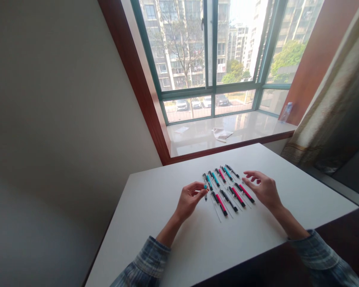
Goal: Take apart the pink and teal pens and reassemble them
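Observation:
Two rows of slim pen-like pieces, with black, teal and pink barrels, lie on the white table, thin white sticks between them. My left hand (190,199) pinches a small pen-like piece (205,187) with a teal part between thumb and fingertips, at the left end of the rows. Its exact kind is too small to make out. At the right end of the rows, my right hand (265,190) hovers with fingers apart and nothing visible in it. Closest to it are a pink and black piece (247,194) in the near row and a black piece (232,170) in the far row.
The white table (143,207) meets a window sill (191,145) at its far edge. On the sill are a crumpled white cloth or paper (222,134), a flat white sheet (182,130) and a clear bottle (286,112). A curtain (323,95) hangs at the right.

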Tool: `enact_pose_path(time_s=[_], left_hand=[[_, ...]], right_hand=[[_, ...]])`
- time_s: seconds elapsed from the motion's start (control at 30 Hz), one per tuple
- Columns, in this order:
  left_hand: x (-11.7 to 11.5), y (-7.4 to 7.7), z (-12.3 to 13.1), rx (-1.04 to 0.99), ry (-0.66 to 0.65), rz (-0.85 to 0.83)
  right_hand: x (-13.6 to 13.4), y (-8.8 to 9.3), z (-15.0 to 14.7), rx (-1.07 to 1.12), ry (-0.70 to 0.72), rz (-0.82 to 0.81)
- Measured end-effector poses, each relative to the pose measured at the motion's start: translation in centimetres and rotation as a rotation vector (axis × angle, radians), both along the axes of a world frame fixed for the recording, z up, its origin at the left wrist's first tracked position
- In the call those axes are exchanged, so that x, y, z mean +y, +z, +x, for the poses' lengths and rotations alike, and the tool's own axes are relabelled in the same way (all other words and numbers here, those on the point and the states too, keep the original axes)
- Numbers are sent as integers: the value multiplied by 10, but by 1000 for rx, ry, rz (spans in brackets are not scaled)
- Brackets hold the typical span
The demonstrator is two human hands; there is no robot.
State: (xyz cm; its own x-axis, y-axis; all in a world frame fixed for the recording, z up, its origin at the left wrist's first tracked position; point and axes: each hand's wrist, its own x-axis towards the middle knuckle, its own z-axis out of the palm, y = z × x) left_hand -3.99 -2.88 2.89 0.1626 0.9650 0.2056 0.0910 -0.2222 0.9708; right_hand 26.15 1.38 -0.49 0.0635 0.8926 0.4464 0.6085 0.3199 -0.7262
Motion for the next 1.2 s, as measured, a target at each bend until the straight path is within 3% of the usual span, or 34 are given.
enact_pose_path(time_s=[0.2, 0.37, 0.53, 0.8, 0.93, 1.07, 1.2], left_hand=[[-2, 3, 0, 9, -15, 27], [-3, 3, 0, 50, -33, 49], [-4, 3, 0, 76, -40, 54], [-2, 4, 0, 49, -21, 6], [0, 4, -1, -26, 16, -16], [0, 6, -1, -87, 56, -86], [-3, 10, -1, -77, 45, -168]], right_hand=[[-40, 24, -76, 264, 281, -88], [-45, 29, -111, 376, 359, -125], [-42, 35, -119, 431, 397, -142], [-33, 66, -101, 734, 399, -171], [-31, 58, -96, 684, 365, -187], [-38, 41, -101, 539, 394, -266], [-45, 35, -108, 369, 381, -305]])
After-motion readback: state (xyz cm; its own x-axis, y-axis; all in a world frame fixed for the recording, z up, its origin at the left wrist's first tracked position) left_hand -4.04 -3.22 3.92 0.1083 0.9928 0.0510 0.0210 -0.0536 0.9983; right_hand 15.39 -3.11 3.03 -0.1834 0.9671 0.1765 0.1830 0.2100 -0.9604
